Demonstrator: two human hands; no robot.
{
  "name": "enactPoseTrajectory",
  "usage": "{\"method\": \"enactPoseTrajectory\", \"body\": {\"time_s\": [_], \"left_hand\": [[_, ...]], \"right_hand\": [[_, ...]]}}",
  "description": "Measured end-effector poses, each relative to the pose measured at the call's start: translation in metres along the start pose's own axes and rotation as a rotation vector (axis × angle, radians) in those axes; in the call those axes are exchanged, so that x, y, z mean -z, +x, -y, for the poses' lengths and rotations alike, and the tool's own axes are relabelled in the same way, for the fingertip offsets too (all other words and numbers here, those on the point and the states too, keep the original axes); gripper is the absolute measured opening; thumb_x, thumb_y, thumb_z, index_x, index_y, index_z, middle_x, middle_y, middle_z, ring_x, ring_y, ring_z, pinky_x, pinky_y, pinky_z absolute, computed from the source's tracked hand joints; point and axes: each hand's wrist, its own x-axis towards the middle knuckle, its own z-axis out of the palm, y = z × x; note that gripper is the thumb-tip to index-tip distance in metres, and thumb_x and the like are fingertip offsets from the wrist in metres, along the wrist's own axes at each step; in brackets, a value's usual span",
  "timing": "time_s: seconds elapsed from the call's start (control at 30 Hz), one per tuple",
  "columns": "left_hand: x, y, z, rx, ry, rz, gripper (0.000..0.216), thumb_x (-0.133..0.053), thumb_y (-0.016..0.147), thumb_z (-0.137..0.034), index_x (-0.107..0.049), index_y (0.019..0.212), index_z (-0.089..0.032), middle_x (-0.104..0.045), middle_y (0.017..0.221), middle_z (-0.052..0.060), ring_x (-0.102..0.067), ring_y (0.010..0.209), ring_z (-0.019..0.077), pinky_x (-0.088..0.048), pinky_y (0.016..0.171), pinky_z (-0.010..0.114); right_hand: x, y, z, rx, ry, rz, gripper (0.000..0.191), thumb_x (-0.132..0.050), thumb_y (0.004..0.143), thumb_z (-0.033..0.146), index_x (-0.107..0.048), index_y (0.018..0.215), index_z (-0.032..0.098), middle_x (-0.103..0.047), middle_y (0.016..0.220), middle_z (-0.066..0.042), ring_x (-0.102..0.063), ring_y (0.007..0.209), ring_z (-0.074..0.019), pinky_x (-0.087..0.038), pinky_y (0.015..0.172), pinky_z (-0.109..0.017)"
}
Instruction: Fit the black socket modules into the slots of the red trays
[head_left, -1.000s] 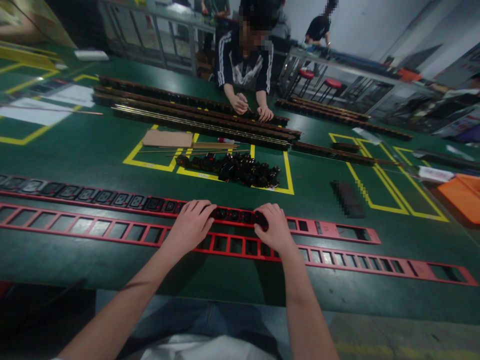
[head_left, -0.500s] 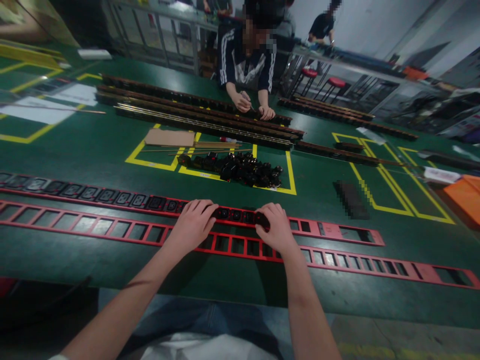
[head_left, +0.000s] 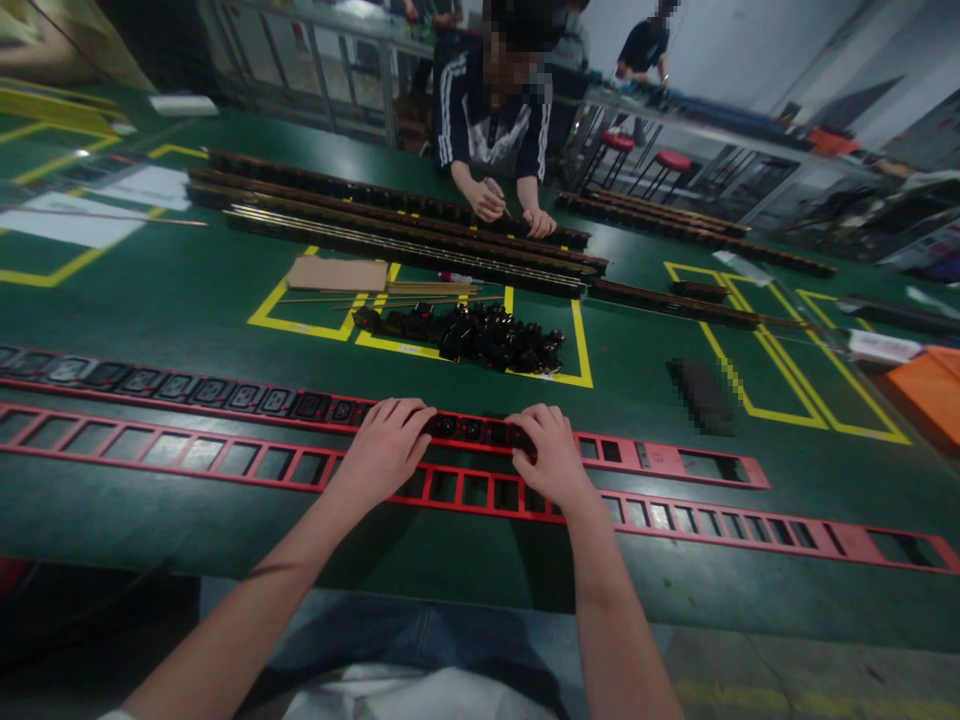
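A long red frame strip (head_left: pixel 660 465) lies across the table, its left and middle openings filled with black power sockets (head_left: pixel 244 396). My left hand (head_left: pixel 394 440) is closed over this strip, thumb and fingers across its width. To the right, my right hand (head_left: pixel 553 452) has its fingers over the far edge and its thumb at the near side, around a black socket (head_left: pixel 521 437) in the strip. That socket is partly hidden by the hand. Closer to me lies a second red frame strip (head_left: pixel 757 532) with open slots, passing beneath both forearms.
A pile of black sockets (head_left: pixel 502 340) sits inside a yellow-taped area. Behind it are a cardboard piece (head_left: pixel 337 273) and long dark rails (head_left: pixel 405 235). Across the table a person (head_left: pixel 491 120) works on a rail. An orange object (head_left: pixel 930 385) is at the right edge.
The black socket under my right hand sits lower and flatter in the strip than before. My left hand has stayed in place.
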Motion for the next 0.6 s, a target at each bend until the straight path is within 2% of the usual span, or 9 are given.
{"method": "enactPoseTrajectory", "body": {"time_s": [0.13, 0.33, 0.5, 0.6], "left_hand": [[-0.0002, 0.0, 0.0004, 0.002, -0.003, 0.006, 0.034, -0.048, 0.097, -0.023, -0.057, 0.129, -0.019, -0.06, 0.126, 0.011, -0.052, 0.116, 0.0292, -0.045, 0.103, 0.049], [-0.001, -0.0006, 0.0013, 0.002, -0.021, 0.001, 0.034, -0.048, 0.097, -0.023, -0.057, 0.13, -0.021, -0.06, 0.126, 0.011, -0.052, 0.116, 0.0294, -0.045, 0.102, 0.05], [-0.0007, -0.0006, 0.0007, 0.005, -0.008, 0.005, 0.034, -0.048, 0.097, -0.023, -0.057, 0.13, -0.019, -0.059, 0.126, 0.011, -0.052, 0.117, 0.0294, -0.045, 0.104, 0.049], [-0.0003, -0.0004, 0.0001, 0.005, -0.015, 0.004, 0.034, -0.048, 0.097, -0.023, -0.058, 0.13, -0.019, -0.06, 0.126, 0.011, -0.052, 0.116, 0.0293, -0.045, 0.103, 0.05]], "right_hand": [[-0.0002, 0.0001, 0.0004, 0.002, 0.009, -0.005, 0.045, -0.055, 0.074, 0.009, -0.06, 0.117, 0.022, -0.057, 0.112, -0.008, -0.05, 0.106, -0.0286, -0.044, 0.087, -0.045], [0.0, 0.0004, 0.0002, 0.004, 0.034, -0.022, 0.034, -0.061, 0.081, 0.019, -0.061, 0.115, 0.023, -0.059, 0.108, -0.009, -0.051, 0.105, -0.0296, -0.045, 0.087, -0.046], [0.001, 0.0002, 0.0007, 0.006, 0.056, -0.019, 0.04, -0.06, 0.083, 0.02, -0.059, 0.122, 0.022, -0.061, 0.11, -0.008, -0.051, 0.105, -0.0289, -0.044, 0.088, -0.046], [0.0007, -0.0004, 0.0006, 0.02, 0.047, -0.024, 0.039, -0.059, 0.082, 0.018, -0.061, 0.12, 0.022, -0.061, 0.109, -0.008, -0.051, 0.104, -0.0284, -0.045, 0.087, -0.046]]}}
